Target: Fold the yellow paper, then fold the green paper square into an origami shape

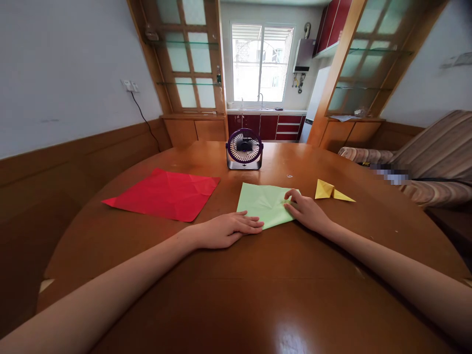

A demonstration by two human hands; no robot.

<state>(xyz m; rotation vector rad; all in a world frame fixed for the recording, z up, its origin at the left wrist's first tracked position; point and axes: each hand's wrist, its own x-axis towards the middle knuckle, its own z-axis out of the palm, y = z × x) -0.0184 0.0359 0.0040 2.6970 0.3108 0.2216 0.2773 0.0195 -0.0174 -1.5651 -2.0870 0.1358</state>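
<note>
On the brown table [236, 300] lies green paper [263, 199]; the person's left hand [230, 229] rests flat at its near corner, the right hand [304, 210] curls over its right edge, grip unclear.

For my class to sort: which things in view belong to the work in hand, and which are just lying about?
In the work:
green paper, under left hand and right hand
probably red paper, creased, untouched
probably yellow paper, folded, untouched

Just lying about:
fan, upright, untouched
striped seat, far right
</note>
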